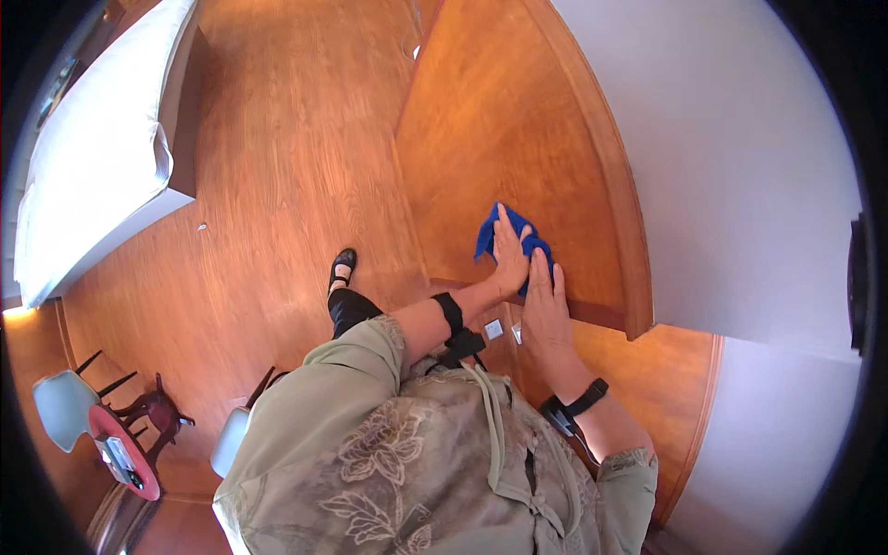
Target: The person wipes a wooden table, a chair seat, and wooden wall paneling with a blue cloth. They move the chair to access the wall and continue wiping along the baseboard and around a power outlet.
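Observation:
A bright blue cloth point(488, 240) lies bunched against the varnished wood wall panel point(513, 125). My left hand point(510, 257) presses on it with fingers stretched out, and cloth shows on both sides of the fingers. Just to the right and lower, my right hand point(546, 305) has its fingers extended over the cloth's lower end, against the panel near its corner. Parts of the cloth are hidden under both hands. Each wrist wears a black strap, and a small dark device sits at each one.
Wood trim point(624, 187) edges the panel below a pale wall point(728, 173). A wall socket point(493, 329) sits near the corner. A white-covered bed point(97, 146) stands across the wood floor point(298, 139). Behind are a red round table point(146, 482) and a light blue chair point(66, 406).

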The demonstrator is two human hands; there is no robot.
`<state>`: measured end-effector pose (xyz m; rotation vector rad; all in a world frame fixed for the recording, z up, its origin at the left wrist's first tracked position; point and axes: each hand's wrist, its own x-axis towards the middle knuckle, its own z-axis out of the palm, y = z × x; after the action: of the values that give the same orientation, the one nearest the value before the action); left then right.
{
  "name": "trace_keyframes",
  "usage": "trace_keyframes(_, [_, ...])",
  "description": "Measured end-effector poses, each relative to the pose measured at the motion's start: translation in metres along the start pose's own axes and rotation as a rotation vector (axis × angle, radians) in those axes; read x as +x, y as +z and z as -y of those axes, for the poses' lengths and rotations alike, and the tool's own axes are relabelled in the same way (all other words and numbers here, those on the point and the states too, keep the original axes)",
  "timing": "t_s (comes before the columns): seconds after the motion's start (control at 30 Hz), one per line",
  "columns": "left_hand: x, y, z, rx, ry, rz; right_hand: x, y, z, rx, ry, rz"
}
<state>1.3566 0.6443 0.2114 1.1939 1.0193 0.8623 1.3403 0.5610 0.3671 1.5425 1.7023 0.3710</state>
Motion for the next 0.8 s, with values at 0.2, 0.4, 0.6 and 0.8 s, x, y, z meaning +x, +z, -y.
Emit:
trace_keyframes(0.2, [0.009,0.021,0.013,-0.099,0.028,0.026,0.008,0.029,0.005,-0.017,0.1,0.09])
trace_keyframes(0.4, [0.031,0.023,0.032,-0.041,-0.026,0.091,0.018,0.019,0.004,-0.144,0.115,0.156])
trace_keyframes(0.6, [0.029,0.022,-0.011,-0.261,-0.378,0.09,0.011,0.024,-0.001,-0.17,0.114,0.235])
trace_keyframes(0.8, [0.033,0.035,0.018,-0.213,-0.559,-0.036,0.012,-0.004,-0.012,0.004,-0.046,0.292])
